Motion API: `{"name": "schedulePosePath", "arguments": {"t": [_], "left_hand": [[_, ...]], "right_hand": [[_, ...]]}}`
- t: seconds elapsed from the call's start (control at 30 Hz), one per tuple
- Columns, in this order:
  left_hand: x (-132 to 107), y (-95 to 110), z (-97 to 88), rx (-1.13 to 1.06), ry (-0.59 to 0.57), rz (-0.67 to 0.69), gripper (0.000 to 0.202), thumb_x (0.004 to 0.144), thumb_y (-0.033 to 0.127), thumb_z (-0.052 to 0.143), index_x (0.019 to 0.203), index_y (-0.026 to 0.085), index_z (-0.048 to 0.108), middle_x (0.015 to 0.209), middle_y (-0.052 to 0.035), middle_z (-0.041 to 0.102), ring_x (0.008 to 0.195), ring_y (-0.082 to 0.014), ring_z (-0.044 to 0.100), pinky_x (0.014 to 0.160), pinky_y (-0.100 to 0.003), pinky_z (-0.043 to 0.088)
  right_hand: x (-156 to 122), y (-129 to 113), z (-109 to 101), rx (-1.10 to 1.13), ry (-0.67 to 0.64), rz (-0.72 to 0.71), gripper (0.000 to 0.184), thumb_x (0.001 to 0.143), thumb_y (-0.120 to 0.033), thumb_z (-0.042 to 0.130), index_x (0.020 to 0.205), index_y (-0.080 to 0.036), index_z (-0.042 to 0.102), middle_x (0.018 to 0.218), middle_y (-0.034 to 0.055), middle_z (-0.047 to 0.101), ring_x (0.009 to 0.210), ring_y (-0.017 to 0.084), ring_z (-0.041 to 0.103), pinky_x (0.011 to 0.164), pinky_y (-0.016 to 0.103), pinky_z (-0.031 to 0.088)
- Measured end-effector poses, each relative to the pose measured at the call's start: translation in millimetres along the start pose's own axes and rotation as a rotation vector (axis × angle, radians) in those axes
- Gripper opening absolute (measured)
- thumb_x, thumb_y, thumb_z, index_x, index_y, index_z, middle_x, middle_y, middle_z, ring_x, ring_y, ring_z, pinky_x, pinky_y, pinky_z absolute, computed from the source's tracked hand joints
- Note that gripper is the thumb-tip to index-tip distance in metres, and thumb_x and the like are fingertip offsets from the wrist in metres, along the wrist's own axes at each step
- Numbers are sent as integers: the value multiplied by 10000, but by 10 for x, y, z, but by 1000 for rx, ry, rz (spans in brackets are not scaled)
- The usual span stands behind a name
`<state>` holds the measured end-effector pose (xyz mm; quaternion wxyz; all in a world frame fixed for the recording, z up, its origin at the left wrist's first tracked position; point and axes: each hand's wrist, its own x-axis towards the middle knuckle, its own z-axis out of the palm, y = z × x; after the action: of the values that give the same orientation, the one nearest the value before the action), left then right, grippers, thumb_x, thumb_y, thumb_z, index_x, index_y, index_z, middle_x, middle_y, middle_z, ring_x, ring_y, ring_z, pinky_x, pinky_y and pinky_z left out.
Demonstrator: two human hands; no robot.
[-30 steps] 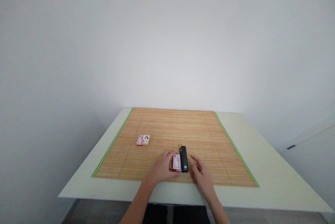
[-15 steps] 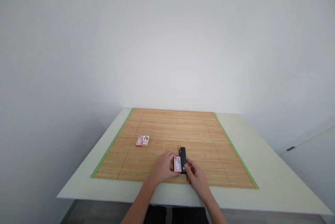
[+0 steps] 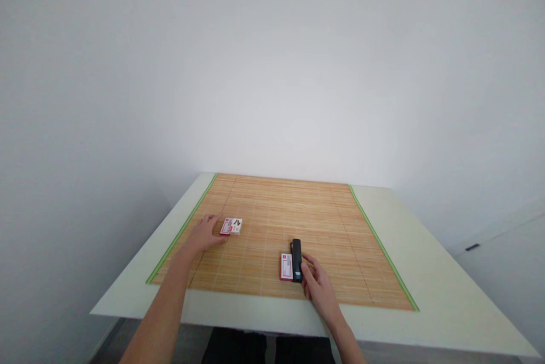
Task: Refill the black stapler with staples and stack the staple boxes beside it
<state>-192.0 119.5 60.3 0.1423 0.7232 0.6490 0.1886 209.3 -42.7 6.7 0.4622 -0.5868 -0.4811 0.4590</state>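
A black stapler [image 3: 296, 253] lies on the bamboo mat [image 3: 323, 222], pointing away from me. A red and white box [image 3: 286, 266] rests flat against its left side. My right hand [image 3: 318, 287] curls round the stapler's near end, thumb and fingers touching it. Farther left a second small red and white box [image 3: 231, 226] lies on the mat. My left hand [image 3: 206, 233] is stretched out to that box, fingers loosely extended and the tips at its left edge.
The mat has green side borders and covers most of a pale table [image 3: 430, 273]. A plain white wall stands behind it. A white cabinet with a dark handle [image 3: 472, 247] is at the right. The table's near edge runs just below my wrists.
My left hand has let go of the box beside the stapler and moved left to the second box. My right hand closed in on the stapler's near end.
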Motion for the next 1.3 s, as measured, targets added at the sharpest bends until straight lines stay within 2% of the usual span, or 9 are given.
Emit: {"name": "schedulePosePath", "arguments": {"t": [0.17,0.23,0.33,0.43,0.53,0.67,0.77,0.97,1.3], "left_hand": [[2,-18,66,-78,-100,30,685,632,483,772,1254,232,632,1292,-96,636,1218,-327,549,1066,-408,392],[-146,-56,100,-109,-102,-2,674,624,496,779,1227,227,642,1247,-94,646,1172,-325,574,1032,-401,419],[-515,-15,227,-153,-95,-43,652,616,507,801,1191,240,647,1206,-91,644,1144,-335,582,1014,-423,435],[-925,300,418,-247,-98,11,628,626,482,831,1183,260,644,1227,-76,630,1166,-329,579,1019,-428,441],[-1160,826,550,-417,-150,91,649,655,436,845,1239,276,612,1271,-76,612,1141,-306,598,976,-405,475],[-1072,1458,578,-477,-136,237,652,660,361,858,1247,289,584,1241,-56,632,1083,-270,610,961,-386,483],[-894,1698,595,-436,-171,325,630,634,377,885,1191,280,608,1185,-55,653,1071,-278,611,937,-381,477],[-786,1753,743,-386,-258,378,621,600,410,909,1144,277,641,1124,-50,677,1050,-291,612,901,-376,478],[-822,1835,906,-392,-239,373,604,612,416,900,1151,289,658,1127,-51,686,1079,-303,594,929,-387,454]], "right_hand": [[8,16,10,5,18,8,804,894,-736,524,1473,-182,457,617,-54,582,417,122,467,389,233,361],[13,2,11,-11,15,7,824,880,-741,535,1475,-176,461,616,-54,581,421,127,466,397,241,361],[12,-70,8,-70,-7,-36,761,853,-713,596,1375,-160,585,625,-38,583,484,139,498,461,256,387],[-3,-171,12,-107,13,-66,695,811,-687,655,1261,-158,678,622,-27,576,547,153,515,510,267,401],[-20,-234,25,-104,51,-57,672,792,-676,672,1230,-168,701,615,-27,570,556,155,503,521,271,405],[-12,-192,32,-102,45,-52,671,800,-665,667,1242,-161,699,615,-27,565,562,159,499,536,277,409],[25,-89,23,-104,33,-53,710,801,-675,662,1270,-142,681,632,-30,564,585,160,510,563,278,418],[63,51,2,-139,-19,-95,694,879,-636,609,1350,-126,626,681,-26,576,610,158,531,580,277,421],[35,-15,-16,-108,-56,-73,699,874,-640,618,1361,-137,627,650,-30,581,541,147,525,513,266,409]]}}
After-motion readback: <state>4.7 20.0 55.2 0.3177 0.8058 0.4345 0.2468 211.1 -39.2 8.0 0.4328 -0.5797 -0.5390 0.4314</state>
